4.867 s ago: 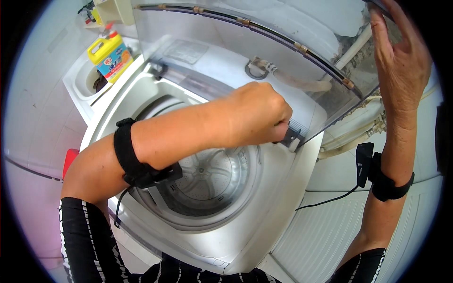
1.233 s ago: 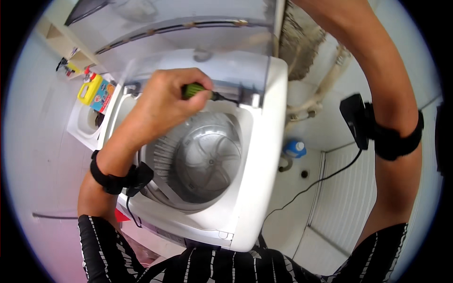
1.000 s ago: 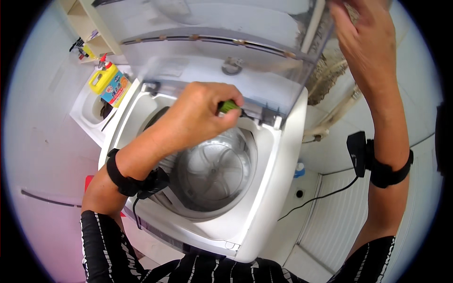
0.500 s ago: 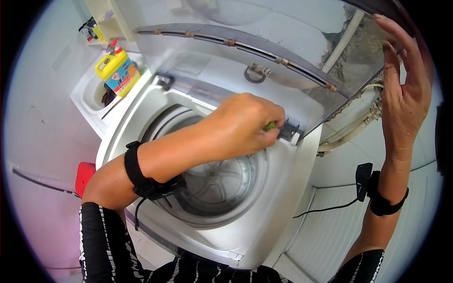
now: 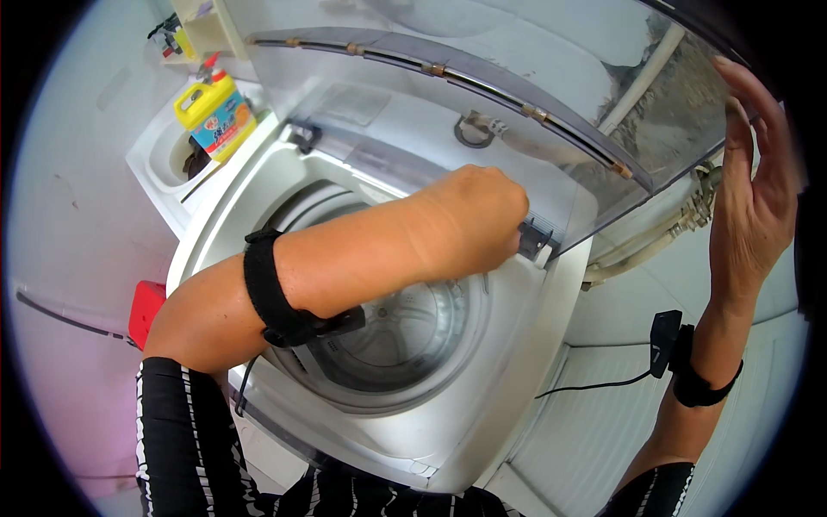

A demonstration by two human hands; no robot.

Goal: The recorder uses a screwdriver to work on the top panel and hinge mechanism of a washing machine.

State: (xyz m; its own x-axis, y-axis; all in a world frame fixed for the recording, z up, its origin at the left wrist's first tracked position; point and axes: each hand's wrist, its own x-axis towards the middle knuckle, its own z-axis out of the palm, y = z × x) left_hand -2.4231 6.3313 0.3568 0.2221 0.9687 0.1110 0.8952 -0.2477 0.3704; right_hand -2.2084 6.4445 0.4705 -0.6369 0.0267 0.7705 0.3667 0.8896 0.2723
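Note:
My left hand [image 5: 482, 220] is closed in a fist over the right rear rim of a white top-loading washing machine [image 5: 517, 345], near the lid's hinge. A small green thing in that fist, seen a moment ago, is hidden now by the back of the hand. Below the forearm the metal drum [image 5: 405, 336] is visible. The transparent lid [image 5: 388, 95] stands raised. At its right edge is my right hand [image 5: 754, 198], upright with fingers stretched out; it seems to rest against the lid, but the contact is unclear.
A yellow jug with a red pump [image 5: 220, 121] stands beside a white sink [image 5: 159, 172] at the left. A red object [image 5: 146, 310] is by the machine's left side. Pale hoses [image 5: 642, 246] run along the right wall. A black cable [image 5: 594, 386] trails from my right wrist strap.
My left hand has rolled over at the rear rim, so the green thing has gone out of sight. My right hand stays by the lid's edge, and the whole view has shifted slightly.

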